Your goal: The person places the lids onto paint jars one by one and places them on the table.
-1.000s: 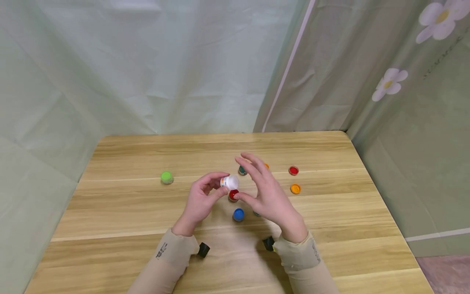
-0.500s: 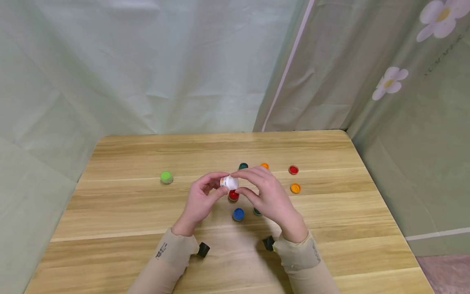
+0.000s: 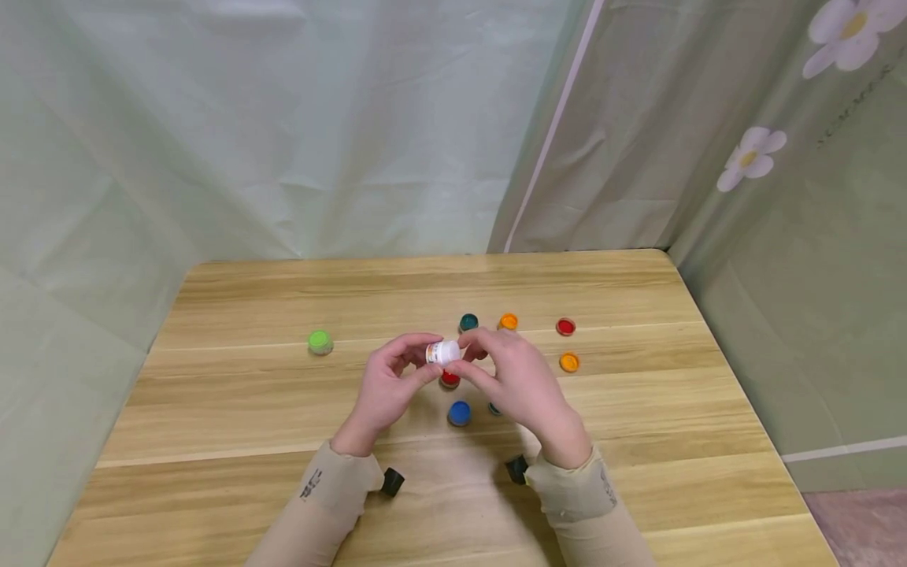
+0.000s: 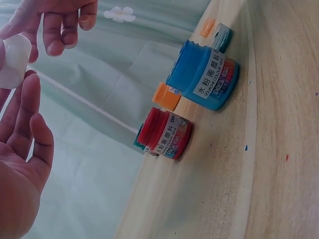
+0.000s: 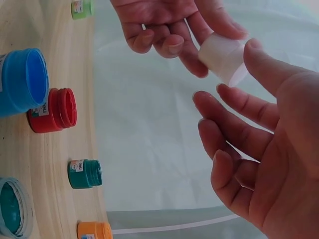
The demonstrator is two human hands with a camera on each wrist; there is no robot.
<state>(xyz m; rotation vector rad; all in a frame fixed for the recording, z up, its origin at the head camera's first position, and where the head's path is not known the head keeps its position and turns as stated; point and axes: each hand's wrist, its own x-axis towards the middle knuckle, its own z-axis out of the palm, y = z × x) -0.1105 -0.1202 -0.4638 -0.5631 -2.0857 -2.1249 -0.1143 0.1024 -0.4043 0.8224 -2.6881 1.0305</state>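
Above the tabletop [image 3: 248, 409], my left grip [image 3: 386, 386] pinched the white jar [image 3: 442, 353] by its side, my right grip [image 3: 520, 382] by its end. The blue jar [image 4: 202, 74] and the red jar [image 4: 167, 134] stood uncapped, so I judged them done; the white one seemed unfinished, and whether it was open, I could not tell.

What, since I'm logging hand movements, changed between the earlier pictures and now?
The right hand lowered its fingers and drew them in to the white paint jar, apparently pinching its end. The left hand still holds it; the blue gouache jar and red gouache jar stayed put.
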